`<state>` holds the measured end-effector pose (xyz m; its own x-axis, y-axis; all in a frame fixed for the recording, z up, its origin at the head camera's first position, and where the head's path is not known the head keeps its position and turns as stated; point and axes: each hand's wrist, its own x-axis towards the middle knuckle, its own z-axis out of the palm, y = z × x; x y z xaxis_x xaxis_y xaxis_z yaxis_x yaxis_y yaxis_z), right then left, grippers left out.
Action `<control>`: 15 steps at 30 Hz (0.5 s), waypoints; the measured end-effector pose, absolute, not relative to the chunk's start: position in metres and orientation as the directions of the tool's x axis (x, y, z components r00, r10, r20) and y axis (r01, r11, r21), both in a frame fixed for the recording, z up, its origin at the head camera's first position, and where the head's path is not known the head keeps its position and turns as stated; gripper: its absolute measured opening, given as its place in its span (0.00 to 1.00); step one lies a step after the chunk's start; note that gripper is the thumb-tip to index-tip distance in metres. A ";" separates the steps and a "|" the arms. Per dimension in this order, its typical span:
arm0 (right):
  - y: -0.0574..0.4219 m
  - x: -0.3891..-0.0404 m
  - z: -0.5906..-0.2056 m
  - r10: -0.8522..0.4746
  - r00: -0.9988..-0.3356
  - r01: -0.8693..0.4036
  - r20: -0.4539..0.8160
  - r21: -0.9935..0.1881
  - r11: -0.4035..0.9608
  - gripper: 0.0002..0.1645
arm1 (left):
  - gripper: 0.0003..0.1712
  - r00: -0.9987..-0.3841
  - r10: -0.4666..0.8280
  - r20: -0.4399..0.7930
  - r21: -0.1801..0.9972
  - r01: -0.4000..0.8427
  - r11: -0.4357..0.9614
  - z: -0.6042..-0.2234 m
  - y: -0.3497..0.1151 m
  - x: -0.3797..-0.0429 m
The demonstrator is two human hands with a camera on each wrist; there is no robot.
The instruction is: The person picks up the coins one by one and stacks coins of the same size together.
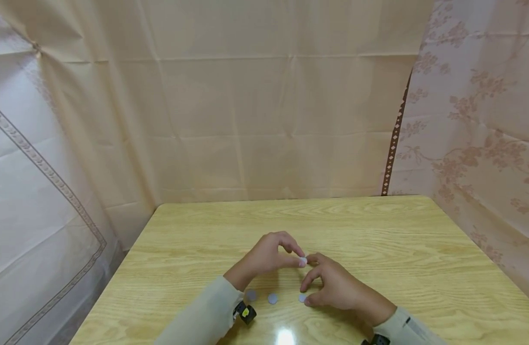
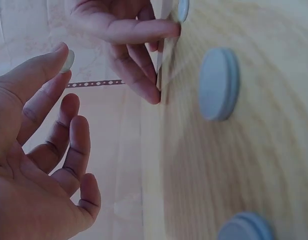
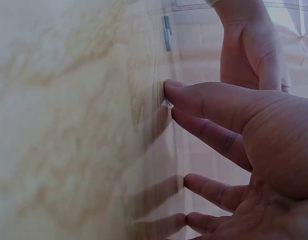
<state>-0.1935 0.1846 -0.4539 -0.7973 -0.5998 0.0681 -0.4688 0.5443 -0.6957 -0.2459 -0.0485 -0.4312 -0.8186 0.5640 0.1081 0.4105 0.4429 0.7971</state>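
Note:
Between thumb and index finger, my left hand [image 1: 270,253] pinches a small pale disc [image 1: 303,260] above the table; its other fingers curl loosely in the left wrist view. Lower and to the right, my right hand [image 1: 339,285] has its thumb and index fingertips at the edges of another small disc [image 1: 302,298] on the table. Its remaining fingers spread out, two tips near the tabletop in the right wrist view. To the left lie two more discs, one grey-blue disc [image 1: 272,299] and one disc [image 1: 251,294] beside the left sleeve. Up close, the nearest disc [image 2: 214,85] shows a grooved edge.
The light wood table [image 1: 195,239] has rounded far corners. Beige cloth [image 1: 264,124] hangs behind it, with patterned cloth [image 1: 484,143] on the right and white cloth [image 1: 35,191] on the left. A glare spot lies near the front.

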 end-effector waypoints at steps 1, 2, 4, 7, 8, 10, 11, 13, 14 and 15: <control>0.185 -0.194 -0.453 -0.602 -0.795 -0.474 0.074 -0.696 0.540 0.10 | 0.07 -0.816 0.568 0.106 0.793 0.414 0.446 -0.432 -0.049 -0.245; 0.185 -0.194 -0.453 -0.606 -0.791 -0.480 0.080 -0.696 0.535 0.10 | 0.07 -0.813 0.572 0.106 0.792 0.417 0.446 -0.432 -0.049 -0.243; 0.185 -0.194 -0.453 -0.610 -0.788 -0.487 0.088 -0.695 0.529 0.10 | 0.07 -0.808 0.581 0.103 0.789 0.422 0.447 -0.433 -0.049 -0.241; 0.185 -0.194 -0.453 -0.605 -0.791 -0.484 0.087 -0.695 0.532 0.09 | 0.07 -0.796 0.596 0.107 0.786 0.435 0.440 -0.434 -0.050 -0.237; 0.184 -0.194 -0.453 -0.603 -0.793 -0.481 0.085 -0.695 0.535 0.10 | 0.06 -0.792 0.600 0.110 0.785 0.439 0.436 -0.434 -0.050 -0.236; 0.184 -0.194 -0.454 -0.598 -0.798 -0.474 0.080 -0.695 0.540 0.10 | 0.06 -0.787 0.607 0.111 0.786 0.443 0.431 -0.435 -0.051 -0.233; 0.184 -0.194 -0.454 -0.598 -0.797 -0.475 0.080 -0.695 0.540 0.10 | 0.06 -0.784 0.611 0.111 0.786 0.446 0.429 -0.435 -0.052 -0.232; 0.184 -0.194 -0.455 -0.599 -0.797 -0.476 0.080 -0.693 0.541 0.10 | 0.05 -0.781 0.615 0.103 0.784 0.445 0.434 -0.436 -0.052 -0.230; 0.184 -0.194 -0.455 -0.603 -0.793 -0.482 0.083 -0.691 0.539 0.10 | 0.05 -0.780 0.618 0.096 0.781 0.444 0.439 -0.437 -0.052 -0.229; 0.184 -0.195 -0.456 -0.603 -0.793 -0.483 0.084 -0.691 0.538 0.10 | 0.05 -0.778 0.622 0.091 0.779 0.445 0.442 -0.438 -0.052 -0.228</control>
<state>-0.1946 0.1842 -0.4556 -0.7930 -0.6034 0.0840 -0.4827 0.5382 -0.6909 -0.2279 -0.0521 -0.4377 -0.7778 0.6218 0.0914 0.4452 0.4424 0.7786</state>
